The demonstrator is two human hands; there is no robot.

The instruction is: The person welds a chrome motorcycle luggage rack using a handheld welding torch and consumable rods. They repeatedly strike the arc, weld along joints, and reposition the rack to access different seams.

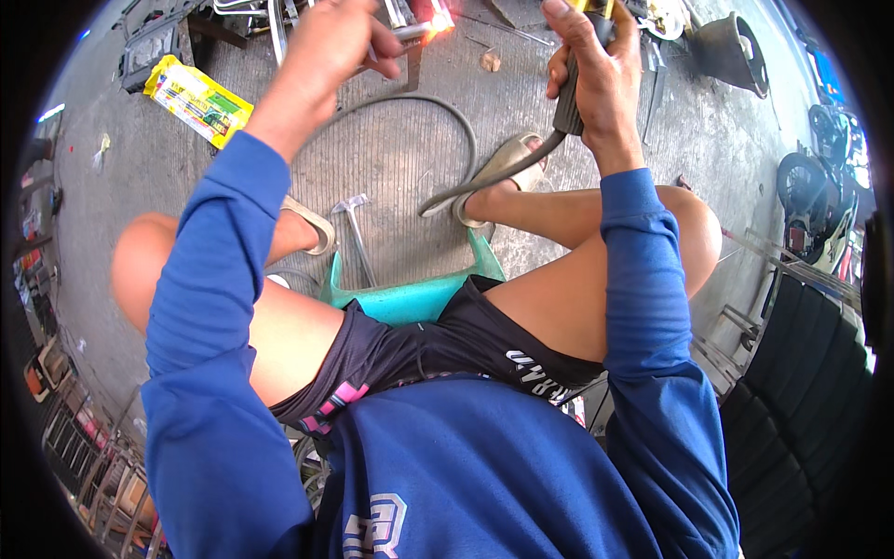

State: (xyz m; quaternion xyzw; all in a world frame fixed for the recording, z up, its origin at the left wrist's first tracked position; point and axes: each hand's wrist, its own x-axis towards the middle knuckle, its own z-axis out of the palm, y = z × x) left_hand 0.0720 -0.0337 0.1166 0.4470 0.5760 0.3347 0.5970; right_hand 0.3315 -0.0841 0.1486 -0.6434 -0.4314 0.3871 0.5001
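Observation:
My right hand (605, 79) is wrapped round the dark grey handle of an electrode holder (569, 107). Yellow shows at its upper end, and a thick grey cable (521, 170) trails from its base. The holder's tip is cut off by the top edge. My left hand (331, 51) has its fingers bent, close beside a metal piece (414, 33) with a glowing orange spot (438, 26). The upper part of this hand is out of view, so what it grips is hidden. A metal hammer (354, 219) lies on the floor between my feet.
I sit over a teal plastic stool (405, 300). The cable loops across the concrete floor (391, 149). A yellow package (196, 98) lies at left, near a dark case (149, 47). A black bucket-like container (731, 56) and a motorcycle (815, 191) are at right.

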